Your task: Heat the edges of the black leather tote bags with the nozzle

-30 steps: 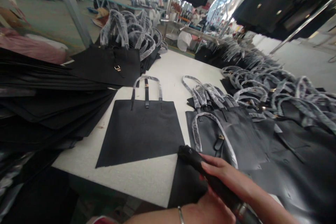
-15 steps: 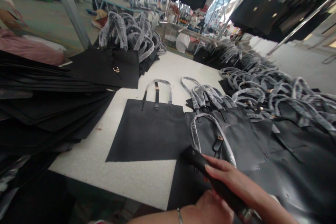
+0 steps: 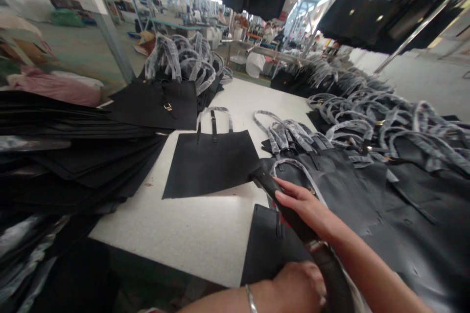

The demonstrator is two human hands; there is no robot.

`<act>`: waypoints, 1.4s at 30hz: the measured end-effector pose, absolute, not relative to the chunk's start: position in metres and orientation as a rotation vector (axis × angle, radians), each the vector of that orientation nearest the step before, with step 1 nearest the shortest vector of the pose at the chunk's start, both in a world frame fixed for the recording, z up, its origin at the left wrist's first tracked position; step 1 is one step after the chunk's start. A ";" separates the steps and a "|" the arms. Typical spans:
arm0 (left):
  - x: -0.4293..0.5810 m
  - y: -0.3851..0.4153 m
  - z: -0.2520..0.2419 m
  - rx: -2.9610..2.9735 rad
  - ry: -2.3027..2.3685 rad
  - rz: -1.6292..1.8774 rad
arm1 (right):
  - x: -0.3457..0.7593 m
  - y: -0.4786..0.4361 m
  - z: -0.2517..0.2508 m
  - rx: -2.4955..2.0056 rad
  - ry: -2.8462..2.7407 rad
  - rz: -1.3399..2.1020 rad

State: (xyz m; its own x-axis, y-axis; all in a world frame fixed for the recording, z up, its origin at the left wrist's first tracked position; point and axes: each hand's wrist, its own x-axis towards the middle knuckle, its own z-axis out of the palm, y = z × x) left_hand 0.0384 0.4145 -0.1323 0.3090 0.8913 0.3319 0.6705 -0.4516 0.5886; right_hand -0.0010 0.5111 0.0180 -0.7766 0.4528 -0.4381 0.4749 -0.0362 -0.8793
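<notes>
My right hand [image 3: 303,208] is closed around a long black strap-like piece [image 3: 328,264] with a shiny metal band. The piece's far end touches or overlaps the right corner of a flat black bag panel [image 3: 209,164], which looks slightly raised off the table there. That panel has a plastic-wrapped handle and a short buckle strap at its top. Low in the view, my left hand [image 3: 293,286], with a bracelet at the wrist, has its fingers curled beside the strap-like piece; what they hold is hidden. Under it lies another black panel [image 3: 273,244] with a short strap.
The pale table [image 3: 176,234] carries a tall stack of black panels [image 3: 73,171] on the left. Bags with plastic-wrapped handles [image 3: 183,58] stand behind it, and more black bag panels [image 3: 367,195] pile up on the right. Black bags [image 3: 378,19] hang from a rail.
My right hand has moved up and away with the black strap-like piece. The middle bag panel has shifted away from me, its right corner lifting, baring more table. The view has shifted slightly.
</notes>
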 end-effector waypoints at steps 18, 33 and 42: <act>-0.123 0.378 -0.119 1.332 2.804 0.514 | 0.043 0.506 0.005 1.180 1.852 -1.933; -0.126 0.377 -0.117 1.354 2.757 0.450 | 0.038 0.518 -0.005 1.011 1.660 -2.048; -0.127 0.376 -0.117 1.357 2.773 0.418 | 0.052 0.518 0.018 1.269 2.113 -2.093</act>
State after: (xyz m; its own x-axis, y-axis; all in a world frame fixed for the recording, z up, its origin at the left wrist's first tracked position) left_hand -0.1266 0.3764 -0.1168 -0.6205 0.7786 0.0934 0.7716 0.5849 0.2502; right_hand 0.0516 0.5179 0.0176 -0.6886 0.5713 -0.4466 0.4520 -0.1435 -0.8804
